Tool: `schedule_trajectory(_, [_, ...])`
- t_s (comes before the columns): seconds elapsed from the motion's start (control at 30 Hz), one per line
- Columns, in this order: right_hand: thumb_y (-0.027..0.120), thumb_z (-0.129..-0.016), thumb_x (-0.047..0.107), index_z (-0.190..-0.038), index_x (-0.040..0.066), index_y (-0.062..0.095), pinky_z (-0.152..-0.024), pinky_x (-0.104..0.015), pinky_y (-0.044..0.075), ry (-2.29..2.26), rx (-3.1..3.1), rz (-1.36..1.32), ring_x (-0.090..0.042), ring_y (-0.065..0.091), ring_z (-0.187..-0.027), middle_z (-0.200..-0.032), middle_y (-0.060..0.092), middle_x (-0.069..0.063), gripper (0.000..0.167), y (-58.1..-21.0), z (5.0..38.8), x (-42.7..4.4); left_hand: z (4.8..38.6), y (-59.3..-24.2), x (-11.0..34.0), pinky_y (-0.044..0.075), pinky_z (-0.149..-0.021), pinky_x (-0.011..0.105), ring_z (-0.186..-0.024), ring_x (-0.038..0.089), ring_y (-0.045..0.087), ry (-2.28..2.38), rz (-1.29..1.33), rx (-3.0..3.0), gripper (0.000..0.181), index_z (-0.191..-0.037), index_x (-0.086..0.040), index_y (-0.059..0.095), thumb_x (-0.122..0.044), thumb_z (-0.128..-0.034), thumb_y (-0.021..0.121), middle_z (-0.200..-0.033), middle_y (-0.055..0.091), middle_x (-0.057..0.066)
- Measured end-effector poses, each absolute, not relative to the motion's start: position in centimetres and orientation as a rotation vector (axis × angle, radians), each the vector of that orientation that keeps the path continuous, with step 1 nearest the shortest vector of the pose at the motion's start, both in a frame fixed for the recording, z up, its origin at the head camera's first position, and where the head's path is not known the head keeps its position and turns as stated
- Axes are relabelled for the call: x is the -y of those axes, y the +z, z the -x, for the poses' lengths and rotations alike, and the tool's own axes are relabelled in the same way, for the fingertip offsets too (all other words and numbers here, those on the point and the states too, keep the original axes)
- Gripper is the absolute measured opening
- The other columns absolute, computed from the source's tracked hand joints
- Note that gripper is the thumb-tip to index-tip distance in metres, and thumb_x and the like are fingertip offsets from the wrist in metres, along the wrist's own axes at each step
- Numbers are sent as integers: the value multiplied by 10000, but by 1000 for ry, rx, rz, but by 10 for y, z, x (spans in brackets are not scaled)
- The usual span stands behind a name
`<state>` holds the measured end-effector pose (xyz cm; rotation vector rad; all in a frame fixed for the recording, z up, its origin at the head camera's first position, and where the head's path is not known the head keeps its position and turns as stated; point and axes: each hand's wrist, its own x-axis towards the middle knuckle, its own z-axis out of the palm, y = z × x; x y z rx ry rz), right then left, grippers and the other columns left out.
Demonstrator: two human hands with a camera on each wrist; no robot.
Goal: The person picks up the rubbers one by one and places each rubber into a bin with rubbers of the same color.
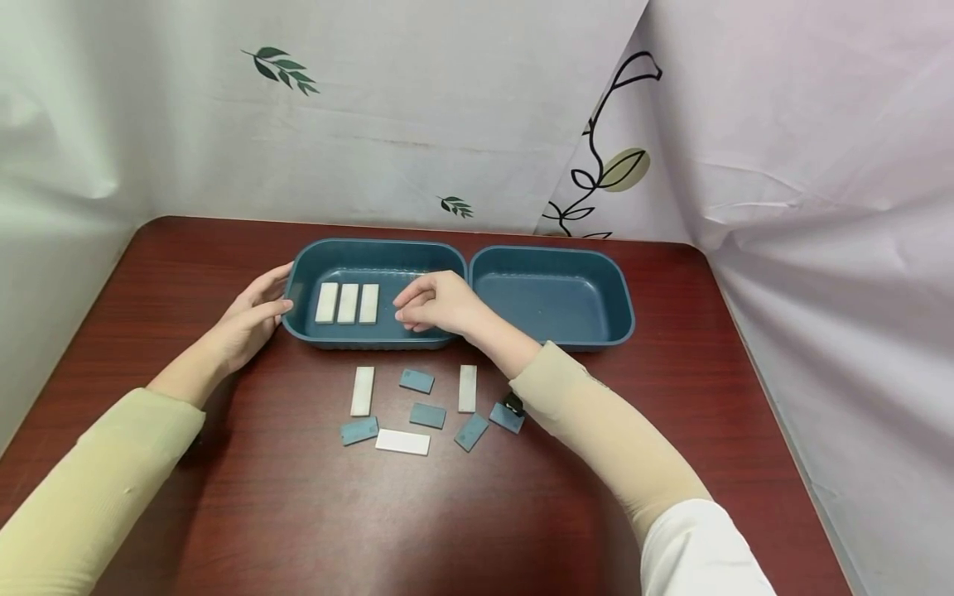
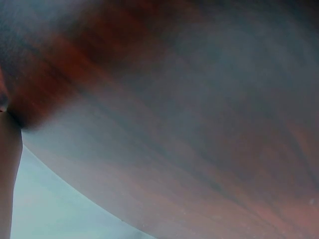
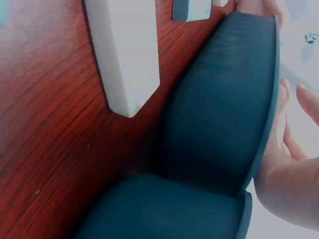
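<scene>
The work in hand looks to be laying white blocks side by side in the left tray; the right hand is over that tray, just right of the row, its fingers bent towards the thumb; a gap shows between them in the right wrist view, and no block can be seen in it; the left hand touches the tray's left end, fingers along the outside and thumb at the rim, apparently steadying it; the hands are well apart.

Another white block would call for the right hand to clear the near rim and pinch one by its long edges; the blocks look flat, so a fingertip could easily nudge a neighbour.

Three white tray blocks lie parallel, oblong and smooth; three loose white blocks lie on the table, turned differently, among five blue blocks; the right tray adjoins the left one and shows no blocks.
</scene>
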<state>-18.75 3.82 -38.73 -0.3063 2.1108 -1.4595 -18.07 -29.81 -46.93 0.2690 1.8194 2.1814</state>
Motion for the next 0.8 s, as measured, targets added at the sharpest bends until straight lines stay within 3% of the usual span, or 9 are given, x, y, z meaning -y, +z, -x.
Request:
schedule_trajectory(0.23, [746, -989, 69, -1230, -54, 723, -900, -399, 626, -1432, -2151, 419, -391, 735, -1036, -1078, 779, -175, 271, -386, 174, -54, 180, -470, 298, 378, -1044, 140, -1339, -12, 483, 2186, -269, -1812, 568, -1604, -203, 389, 11, -1084, 473, -1512, 466, -130])
schedule_trajectory(0.4, [762, -984, 88, -1216, -25, 739, -846, -268, 594, -1387, -2236, 522, -254, 746, -954, -1065, 776, -153, 259, -390, 166, -66, 180, -470, 298, 380, -1043, 141, -1337, -7, 486, 2186, -272, -1813, 571, -1607, -198, 386, 13, -1084, 470, -1513, 469, -124])
schedule_trajectory(0.53, [765, -981, 86, -1202, -24, 746, -851, -264, 595, -1392, -2273, 564, -167, 733, -902, -1053, 765, -150, 248, -391, 159, -75, 180, -470, 298, 385, -1040, 141, -1336, -3, 487, 2181, -276, -1821, 569, -1610, -197, 382, 9, -1086, 467, -1515, 466, -121])
schedule_trajectory(0.8, [777, -956, 51, -1168, -50, 745, -821, -263, 597, -1451, -2273, 619, -128, 689, -838, -1006, 747, -144, 238, -394, 148, -90, 180, -470, 297, 378, -1044, 140, -1342, -9, 477, 2184, -285, -1828, 571, -1611, -193, 381, 16, -1085, 459, -1515, 465, -120])
